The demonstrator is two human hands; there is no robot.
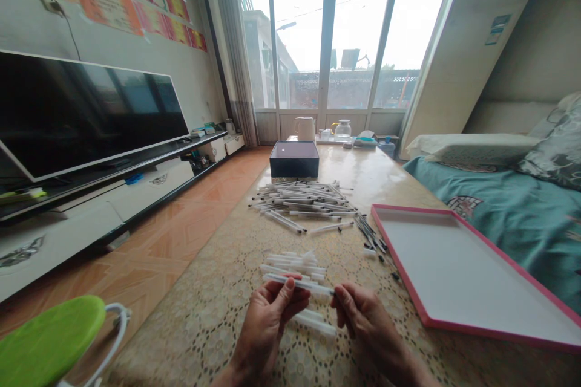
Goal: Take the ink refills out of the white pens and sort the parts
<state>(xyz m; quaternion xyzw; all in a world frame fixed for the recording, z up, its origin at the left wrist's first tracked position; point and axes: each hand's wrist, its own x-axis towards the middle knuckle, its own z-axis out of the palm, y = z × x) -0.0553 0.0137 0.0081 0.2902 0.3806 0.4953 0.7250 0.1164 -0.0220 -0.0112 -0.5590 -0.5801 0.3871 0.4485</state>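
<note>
My left hand (275, 311) is closed around a slim translucent white pen (318, 288), held level above the table. At the pen's right end, where a dark bit shows, the fingers of my right hand (365, 314) are pinched; exactly what they grip there is partly hidden. Just beyond and below my hands lie several white pen barrels (290, 261) without dark ends. Farther back is a heap of pens (304, 198) with dark tips. Thin dark refills (368, 231) lie to the heap's right, with small black caps (395, 277) scattered nearby.
A pink-rimmed white tray (476, 278) lies on the right side of the patterned table (204, 320). Behind the heap stands a dark open box (294, 163). A jug (305, 128) and a glass pot (342, 129) are at the far end. A green stool (52, 338) is at lower left.
</note>
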